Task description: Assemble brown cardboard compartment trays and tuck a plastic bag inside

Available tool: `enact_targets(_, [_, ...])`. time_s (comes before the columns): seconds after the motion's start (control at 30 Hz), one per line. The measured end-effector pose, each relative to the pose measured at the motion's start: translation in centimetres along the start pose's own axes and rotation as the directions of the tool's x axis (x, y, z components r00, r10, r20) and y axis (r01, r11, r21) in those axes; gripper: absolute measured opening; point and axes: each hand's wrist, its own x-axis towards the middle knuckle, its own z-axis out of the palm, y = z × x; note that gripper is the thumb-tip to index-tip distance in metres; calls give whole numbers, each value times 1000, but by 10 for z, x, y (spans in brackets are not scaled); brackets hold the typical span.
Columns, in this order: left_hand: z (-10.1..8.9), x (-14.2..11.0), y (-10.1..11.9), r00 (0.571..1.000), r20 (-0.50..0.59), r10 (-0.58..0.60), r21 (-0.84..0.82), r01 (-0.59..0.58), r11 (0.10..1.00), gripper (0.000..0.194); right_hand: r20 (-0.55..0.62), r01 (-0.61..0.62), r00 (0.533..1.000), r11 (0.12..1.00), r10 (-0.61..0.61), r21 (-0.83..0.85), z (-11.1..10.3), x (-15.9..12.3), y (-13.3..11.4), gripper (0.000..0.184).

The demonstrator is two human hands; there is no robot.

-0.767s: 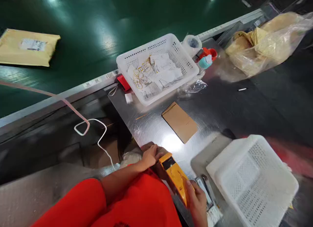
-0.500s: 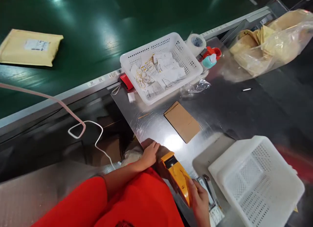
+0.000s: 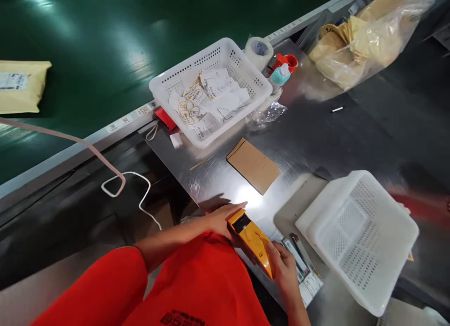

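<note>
My right hand [image 3: 284,265] is closed around the lower end of a yellow handheld scanner [image 3: 256,244] with a dark window at its far end. The scanner lies slanted at the table's near edge, close to my red shirt. Against its dark-windowed end rests my left hand [image 3: 225,218], fingers stretched out; part of that hand is hidden behind the scanner. A flat piece of brown cardboard [image 3: 253,166] lies on the metal table beyond both hands. Just right of my right hand are a metal tool [image 3: 298,253] and a small white printed box [image 3: 309,286].
A white basket [image 3: 258,101] holds labels and papers at the back, beside a tape roll [image 3: 259,52] and a bottle [image 3: 280,75]. Another white basket [image 3: 397,265] stands tilted at right. Behind runs a green conveyor [image 3: 98,45] carrying a padded envelope [image 3: 35,92]. A white cord [image 3: 142,204] hangs left.
My left hand has moved right, up to the scanner's end, and its fingers have straightened. The view has shifted a little, and the envelope appears further left.
</note>
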Motion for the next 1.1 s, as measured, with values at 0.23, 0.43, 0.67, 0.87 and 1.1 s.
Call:
enact_targets(0.23, [-13, 10, -2, 997, 52, 62, 24, -63, 998, 88, 155, 19, 988, 996, -6, -83, -10, -3, -5, 55])
enact_targets(0.43, [-14, 11, 9, 991, 109, -73, 198, 50, 979, 90, 112, -129, 984, 985, 142, -112, -74, -37, 62, 52])
enact_targets(0.67, [-38, 5, 25, 979, 128, -162, 383, 102, 918, 94, 121, -50, 991, 999, 51, -10, -75, -30, 113, 52])
enact_targets(0.87, [-38, 11, 59, 973, 190, -131, 785, -70, 616, 108, 111, 116, 987, 993, -119, 35, -37, -2, 102, 47])
enact_targets(1.1, [10, 31, 70, 934, 278, -224, 881, -155, 447, 94, 140, 207, 963, 963, -232, 172, -20, 11, 108, 46])
